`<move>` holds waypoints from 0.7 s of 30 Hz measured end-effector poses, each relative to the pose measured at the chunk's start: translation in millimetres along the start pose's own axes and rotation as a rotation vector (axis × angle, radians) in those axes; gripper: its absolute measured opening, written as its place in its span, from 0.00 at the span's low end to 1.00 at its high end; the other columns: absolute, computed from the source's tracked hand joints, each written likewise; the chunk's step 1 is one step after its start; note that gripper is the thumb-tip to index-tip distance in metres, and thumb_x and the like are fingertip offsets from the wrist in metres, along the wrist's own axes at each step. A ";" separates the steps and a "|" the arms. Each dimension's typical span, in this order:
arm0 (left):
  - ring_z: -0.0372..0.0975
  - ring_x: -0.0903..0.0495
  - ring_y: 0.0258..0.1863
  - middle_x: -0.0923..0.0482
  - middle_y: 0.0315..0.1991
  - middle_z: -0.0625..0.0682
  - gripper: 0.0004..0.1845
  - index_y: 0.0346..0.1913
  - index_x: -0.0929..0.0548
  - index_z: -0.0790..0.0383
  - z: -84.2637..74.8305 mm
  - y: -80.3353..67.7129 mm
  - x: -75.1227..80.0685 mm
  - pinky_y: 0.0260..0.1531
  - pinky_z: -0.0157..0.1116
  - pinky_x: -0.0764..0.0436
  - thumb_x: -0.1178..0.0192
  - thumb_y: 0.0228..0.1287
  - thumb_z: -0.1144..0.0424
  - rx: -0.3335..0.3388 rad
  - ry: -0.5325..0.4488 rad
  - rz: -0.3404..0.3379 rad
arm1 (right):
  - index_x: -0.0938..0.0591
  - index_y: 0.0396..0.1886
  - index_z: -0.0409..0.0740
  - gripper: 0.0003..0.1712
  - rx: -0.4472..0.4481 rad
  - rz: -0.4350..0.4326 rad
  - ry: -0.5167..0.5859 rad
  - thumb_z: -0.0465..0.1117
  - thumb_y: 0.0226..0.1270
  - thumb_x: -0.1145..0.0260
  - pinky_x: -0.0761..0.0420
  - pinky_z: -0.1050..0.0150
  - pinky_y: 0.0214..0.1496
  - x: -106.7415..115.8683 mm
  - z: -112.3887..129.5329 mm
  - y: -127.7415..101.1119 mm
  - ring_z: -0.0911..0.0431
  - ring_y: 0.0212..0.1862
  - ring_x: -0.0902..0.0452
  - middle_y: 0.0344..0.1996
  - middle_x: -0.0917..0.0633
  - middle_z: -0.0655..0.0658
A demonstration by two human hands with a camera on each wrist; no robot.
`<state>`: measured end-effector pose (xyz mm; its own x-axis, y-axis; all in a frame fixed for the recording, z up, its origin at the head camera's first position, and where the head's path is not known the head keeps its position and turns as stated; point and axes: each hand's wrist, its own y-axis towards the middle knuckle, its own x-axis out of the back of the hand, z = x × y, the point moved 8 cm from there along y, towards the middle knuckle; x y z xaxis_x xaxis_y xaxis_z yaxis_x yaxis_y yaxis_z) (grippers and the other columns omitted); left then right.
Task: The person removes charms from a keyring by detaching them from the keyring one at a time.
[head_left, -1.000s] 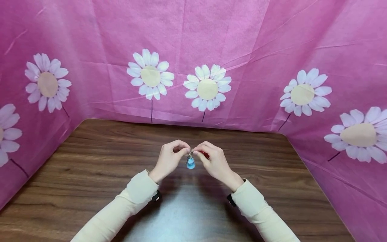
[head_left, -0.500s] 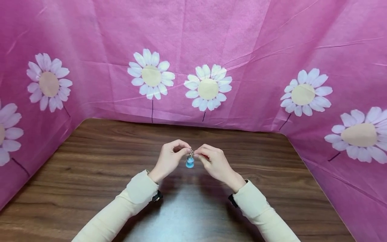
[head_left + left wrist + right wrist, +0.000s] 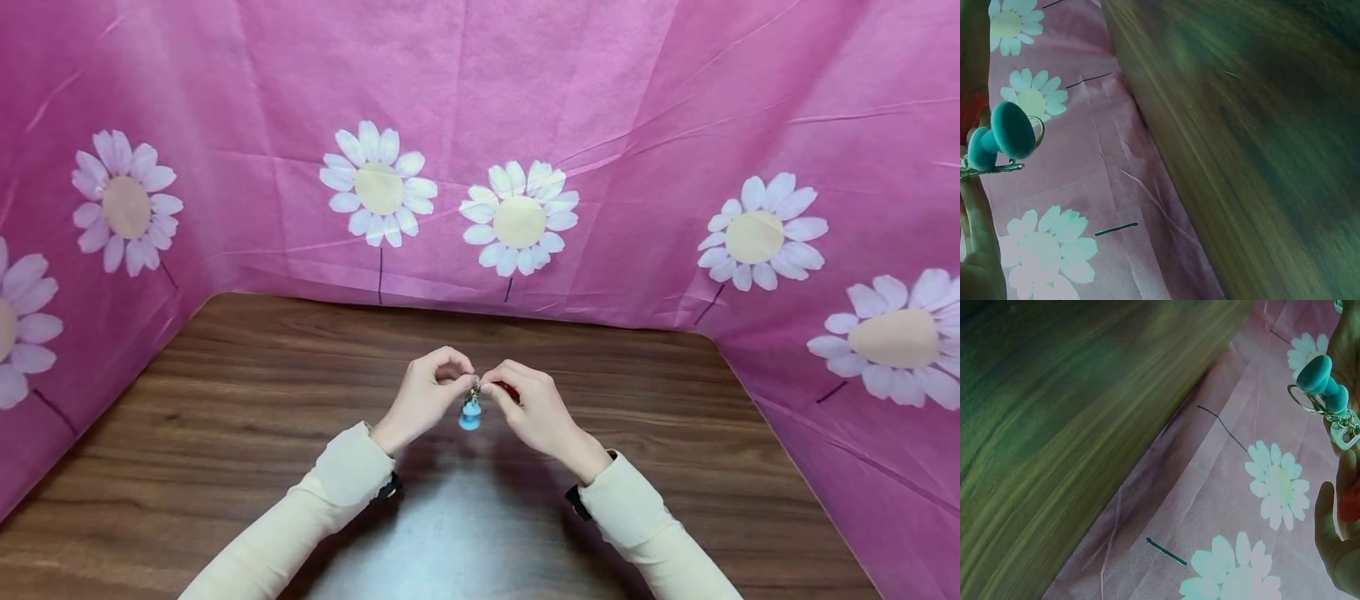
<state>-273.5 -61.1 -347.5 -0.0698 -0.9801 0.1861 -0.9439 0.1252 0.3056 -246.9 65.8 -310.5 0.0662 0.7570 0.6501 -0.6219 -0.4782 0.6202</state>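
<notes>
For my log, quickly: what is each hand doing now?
Left hand: pinches the metal top of the blue charm.
Right hand: pinches the same top.

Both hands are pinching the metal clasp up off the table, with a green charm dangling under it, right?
Only the colour is wrong: the charm is blue, as the head view shows. The rest stands: the left hand and right hand pinch the metal clasp above the wooden table, with the charm dangling below it.
</notes>
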 end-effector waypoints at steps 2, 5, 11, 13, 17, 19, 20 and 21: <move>0.37 0.19 0.26 0.18 0.28 0.58 0.03 0.31 0.22 0.63 -0.7 -0.5 0.6 0.29 0.30 0.20 0.38 0.54 0.72 -0.008 0.003 -0.006 | 0.18 0.32 0.45 0.02 0.006 -0.001 0.010 0.35 0.60 0.37 0.27 0.69 0.29 -0.7 0.6 -0.2 0.66 0.28 0.30 0.27 0.20 0.54; 0.36 0.20 0.26 0.18 0.27 0.57 0.04 0.29 0.22 0.62 -0.8 -0.3 0.5 0.28 0.29 0.21 0.38 0.54 0.73 -0.023 0.014 -0.004 | 0.18 0.31 0.45 0.02 -0.001 -0.005 0.023 0.36 0.60 0.37 0.28 0.70 0.28 -0.7 0.9 0.0 0.66 0.27 0.30 0.27 0.20 0.54; 0.32 0.21 0.26 0.19 0.27 0.54 0.03 0.29 0.22 0.63 -7.6 -0.6 -3.0 0.28 0.28 0.22 0.38 0.54 0.72 -0.099 0.062 0.038 | 0.18 0.30 0.46 0.02 -0.021 -0.008 0.021 0.36 0.60 0.36 0.28 0.69 0.27 0.7 -0.8 -0.3 0.66 0.27 0.31 0.26 0.21 0.55; 0.31 0.21 0.27 0.20 0.28 0.54 0.04 0.28 0.22 0.63 -10.6 -1.3 -1.9 0.30 0.29 0.21 0.38 0.54 0.73 -0.130 0.081 0.037 | 0.18 0.30 0.46 0.02 -0.024 0.001 0.022 0.36 0.60 0.37 0.28 0.68 0.27 0.1 -1.0 0.2 0.67 0.27 0.32 0.26 0.21 0.55; 0.32 0.21 0.27 0.20 0.28 0.53 0.05 0.27 0.22 0.62 -12.5 -2.2 -0.7 0.32 0.31 0.20 0.38 0.53 0.74 -0.144 0.096 0.036 | 0.18 0.31 0.46 0.02 -0.027 0.017 0.022 0.37 0.60 0.37 0.28 0.68 0.27 -0.9 -1.0 1.3 0.67 0.27 0.32 0.26 0.21 0.55; 0.32 0.21 0.27 0.20 0.28 0.53 0.04 0.28 0.22 0.63 -10.8 -2.4 -2.2 0.32 0.30 0.19 0.38 0.54 0.73 -0.128 0.089 0.046 | 0.18 0.30 0.47 0.02 -0.033 0.016 0.016 0.37 0.60 0.37 0.28 0.69 0.28 0.0 -1.7 1.5 0.67 0.27 0.31 0.26 0.21 0.56; 0.32 0.21 0.27 0.20 0.28 0.54 0.04 0.29 0.22 0.63 -10.1 -2.7 -2.8 0.32 0.30 0.20 0.38 0.54 0.73 -0.119 0.083 0.048 | 0.18 0.30 0.47 0.02 -0.039 0.014 0.015 0.37 0.60 0.36 0.28 0.69 0.28 0.6 -2.6 1.6 0.67 0.27 0.31 0.26 0.20 0.56; 0.32 0.21 0.27 0.19 0.28 0.54 0.03 0.30 0.22 0.64 -8.7 -2.9 -3.2 0.32 0.30 0.20 0.38 0.55 0.72 -0.106 0.072 0.046 | 0.18 0.30 0.47 0.02 -0.049 0.012 0.013 0.37 0.59 0.36 0.29 0.70 0.28 1.4 -3.4 1.9 0.67 0.27 0.32 0.26 0.20 0.56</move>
<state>-267.7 -57.0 -340.9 -0.0853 -0.9597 0.2677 -0.9004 0.1894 0.3918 -250.7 67.5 -309.9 0.0483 0.7571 0.6515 -0.6598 -0.4655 0.5899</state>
